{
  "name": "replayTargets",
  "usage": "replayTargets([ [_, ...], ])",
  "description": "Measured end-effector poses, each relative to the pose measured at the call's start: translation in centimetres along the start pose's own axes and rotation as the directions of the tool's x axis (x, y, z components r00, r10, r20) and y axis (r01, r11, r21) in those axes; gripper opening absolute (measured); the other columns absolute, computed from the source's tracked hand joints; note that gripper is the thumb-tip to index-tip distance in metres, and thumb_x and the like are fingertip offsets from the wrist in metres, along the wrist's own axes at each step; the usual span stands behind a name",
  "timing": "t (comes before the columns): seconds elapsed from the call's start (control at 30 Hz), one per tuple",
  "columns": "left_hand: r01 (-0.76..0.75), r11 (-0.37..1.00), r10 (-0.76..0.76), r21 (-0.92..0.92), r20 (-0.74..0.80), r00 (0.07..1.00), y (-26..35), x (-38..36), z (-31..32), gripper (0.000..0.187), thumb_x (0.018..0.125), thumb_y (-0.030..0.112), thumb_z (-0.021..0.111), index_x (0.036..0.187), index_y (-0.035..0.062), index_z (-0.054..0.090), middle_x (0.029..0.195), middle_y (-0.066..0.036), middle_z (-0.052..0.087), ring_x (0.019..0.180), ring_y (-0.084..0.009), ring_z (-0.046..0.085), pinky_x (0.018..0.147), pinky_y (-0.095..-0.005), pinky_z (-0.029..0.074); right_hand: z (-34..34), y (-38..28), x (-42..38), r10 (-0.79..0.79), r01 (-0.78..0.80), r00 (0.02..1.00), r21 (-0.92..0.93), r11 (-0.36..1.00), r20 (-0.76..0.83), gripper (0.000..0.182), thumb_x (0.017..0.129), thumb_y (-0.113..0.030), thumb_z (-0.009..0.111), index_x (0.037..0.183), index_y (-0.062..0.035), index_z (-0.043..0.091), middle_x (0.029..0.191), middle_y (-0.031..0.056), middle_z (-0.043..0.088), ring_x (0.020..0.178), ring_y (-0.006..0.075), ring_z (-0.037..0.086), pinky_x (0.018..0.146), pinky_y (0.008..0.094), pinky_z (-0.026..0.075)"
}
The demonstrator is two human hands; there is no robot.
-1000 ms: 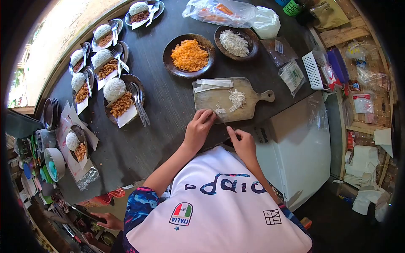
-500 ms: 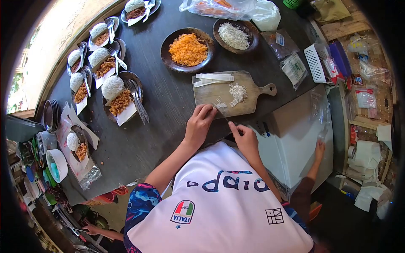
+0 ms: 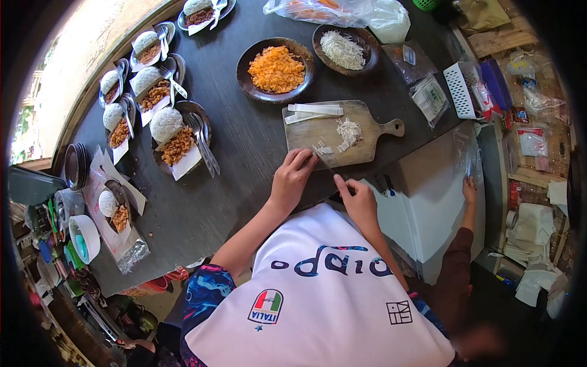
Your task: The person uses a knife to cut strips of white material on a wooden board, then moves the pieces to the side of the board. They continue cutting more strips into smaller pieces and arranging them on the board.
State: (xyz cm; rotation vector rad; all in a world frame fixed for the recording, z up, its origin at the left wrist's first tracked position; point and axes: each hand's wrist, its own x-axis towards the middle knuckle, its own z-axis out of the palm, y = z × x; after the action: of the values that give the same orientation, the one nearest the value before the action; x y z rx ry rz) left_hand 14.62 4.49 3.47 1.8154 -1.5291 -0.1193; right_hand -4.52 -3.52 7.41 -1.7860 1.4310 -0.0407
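A wooden cutting board (image 3: 364,147) with a handle lies near the table edge. White strips (image 3: 315,112) rest at its far left, and small white cut pieces (image 3: 349,133) lie in a pile at its middle. My left hand (image 3: 294,177) is closed at the board's near left corner, fingertips pressed together beside a few cut pieces; what they hold is too small to name. My right hand (image 3: 356,199) is closed around the handle of a thin knife (image 3: 328,165), whose blade reaches over the board's near edge towards my left fingertips.
Behind the board are a plate of orange shreds (image 3: 276,69) and a bowl of white shreds (image 3: 342,50). Plates of rice (image 3: 166,125) with cutlery stand at the left. Another person's hand (image 3: 469,190) is at the right by a white surface (image 3: 440,208), beside a plastic bag.
The other person's hand at the right has moved up towards the plastic bag. Another hand at the lower left has shifted down. My hands have barely moved; the view has shifted slightly.
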Motion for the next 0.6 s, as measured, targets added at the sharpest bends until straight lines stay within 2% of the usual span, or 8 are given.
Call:
replayTargets([
  [0.17,-0.007,1.0,0.007,0.019,-0.011,1.0,0.1,-0.3,0.3,0.035,0.081,0.0,0.071,0.116,0.0021,0.074,0.119,-0.007,0.066,0.116,-0.0276,0.065,0.092,-0.0373,0.06,0.1,0.1,-0.1,0.017,-0.018,1.0,-0.039,0.999,-0.015,0.063,0.099,-0.064,0.062,0.089,-0.0029,0.076,0.082,0.022,0.072,0.083,0.0443,0.07,0.074,0.0476,0.053],
  [0.27,-0.007,1.0,0.007,0.02,-0.013,1.0,0.3,-0.1,-0.2,0.035,0.081,0.0,0.071,0.116,0.0022,0.074,0.118,-0.007,0.066,0.115,-0.0273,0.065,0.092,-0.0375,0.06,0.0,-0.7,0.1,0.018,-0.018,1.0,-0.039,0.999,0.012,0.062,0.099,-0.064,0.062,0.09,-0.0042,0.077,0.083,0.0212,0.073,0.083,0.0439,0.071,0.073,0.0474,0.053],
  [0.37,0.006,1.0,-0.006,-0.007,-0.004,1.0,0.0,-0.3,0.0,0.033,0.084,0.0,0.073,0.117,0.0035,0.075,0.116,-0.008,0.068,0.113,-0.0312,0.066,0.091,-0.0415,0.059,-0.2,0.0,-0.6,0.034,-0.035,0.999,-0.031,0.999,-0.004,0.062,0.099,-0.064,0.062,0.089,-0.0047,0.077,0.082,0.0205,0.073,0.082,0.0434,0.071,0.073,0.0476,0.053],
  [0.6,0.005,1.0,-0.005,0.003,-0.01,1.0,0.1,-0.3,0.0,0.033,0.082,0.001,0.072,0.115,0.003,0.075,0.117,-0.007,0.067,0.113,-0.0282,0.065,0.091,-0.0386,0.06,0.3,-1.3,0.5,0.035,-0.035,0.999,-0.05,0.998,0.005,0.061,0.098,-0.063,0.063,0.092,-0.0049,0.078,0.085,0.0213,0.074,0.084,0.0434,0.072,0.073,0.0483,0.054],
])
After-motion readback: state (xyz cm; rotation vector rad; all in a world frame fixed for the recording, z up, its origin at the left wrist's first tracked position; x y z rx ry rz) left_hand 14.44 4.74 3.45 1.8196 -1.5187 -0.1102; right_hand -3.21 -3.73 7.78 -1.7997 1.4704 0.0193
